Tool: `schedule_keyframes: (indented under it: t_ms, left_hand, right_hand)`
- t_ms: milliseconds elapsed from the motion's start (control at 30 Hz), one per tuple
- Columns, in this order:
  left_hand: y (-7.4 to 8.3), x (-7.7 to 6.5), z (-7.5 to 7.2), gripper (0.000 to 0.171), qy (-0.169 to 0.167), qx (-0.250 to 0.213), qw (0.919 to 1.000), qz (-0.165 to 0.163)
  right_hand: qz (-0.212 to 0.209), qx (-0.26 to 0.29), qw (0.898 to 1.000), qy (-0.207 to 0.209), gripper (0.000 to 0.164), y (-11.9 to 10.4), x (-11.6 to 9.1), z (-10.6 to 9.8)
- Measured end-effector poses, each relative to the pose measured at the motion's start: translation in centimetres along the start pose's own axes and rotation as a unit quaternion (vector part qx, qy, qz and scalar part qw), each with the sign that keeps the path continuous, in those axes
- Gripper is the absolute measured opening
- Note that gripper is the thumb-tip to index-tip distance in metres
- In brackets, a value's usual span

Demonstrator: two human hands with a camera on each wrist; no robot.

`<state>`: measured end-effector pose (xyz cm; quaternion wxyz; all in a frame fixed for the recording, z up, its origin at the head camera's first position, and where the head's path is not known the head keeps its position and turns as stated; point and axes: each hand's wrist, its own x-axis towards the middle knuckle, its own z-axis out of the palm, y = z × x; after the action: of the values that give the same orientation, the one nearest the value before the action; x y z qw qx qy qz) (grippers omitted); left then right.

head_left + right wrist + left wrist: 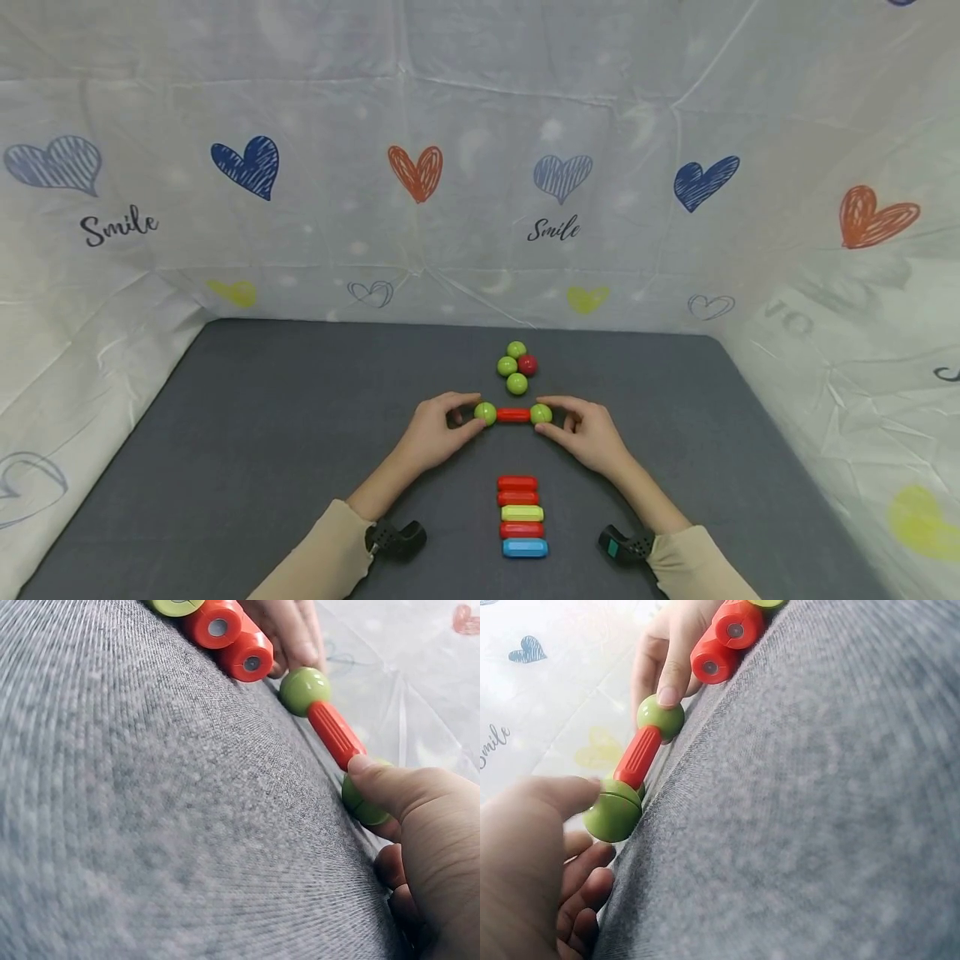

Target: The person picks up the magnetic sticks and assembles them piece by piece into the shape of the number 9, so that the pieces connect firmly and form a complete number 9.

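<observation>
A red ridged rod (513,414) lies crosswise with a green ball at each end, low over the dark cloth. My left hand (437,432) pinches the left green ball (485,413) between thumb and fingers. On the other side, my right hand (590,433) pinches the right green ball (541,414) the same way. Both balls meet the rod's ends in the head view. The left wrist view shows a seam line around the nearer ball (613,814). In the right wrist view my thumb covers part of the nearer ball (362,801).
Beyond the hands sits a cluster of green balls (517,384) with one red ball (527,365). Nearer me is a stacked-looking row of rods: several red (521,530), one yellow (522,513), one blue (525,547). A heart-printed sheet (480,233) rises behind the table.
</observation>
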<state>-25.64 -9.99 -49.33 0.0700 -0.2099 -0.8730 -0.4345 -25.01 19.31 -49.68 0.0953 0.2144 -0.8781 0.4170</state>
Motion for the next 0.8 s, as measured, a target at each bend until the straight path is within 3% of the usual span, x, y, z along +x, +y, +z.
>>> schedule_keyframes:
  t_ms: [200, 567, 800]
  left_hand:
    - [0.3, -0.2, -0.2, 0.042, 0.047, -0.042, 0.9976, -0.028]
    - [0.1, -0.2, -0.2, 0.038, 0.023, -0.028, 0.9992, -0.017]
    - [0.7, -1.1, 0.1, 0.041, 0.09, -0.056, 0.994, -0.026]
  right_hand:
    - [0.008, 0.001, 1.0, -0.004, 0.041, -0.1, 0.0, -0.1]
    - [-0.006, 0.01, 1.0, -0.002, 0.035, -0.1, 0.0, -0.1]
    - [0.003, 0.002, 1.0, -0.005, 0.035, -0.2, -0.1, 0.0]
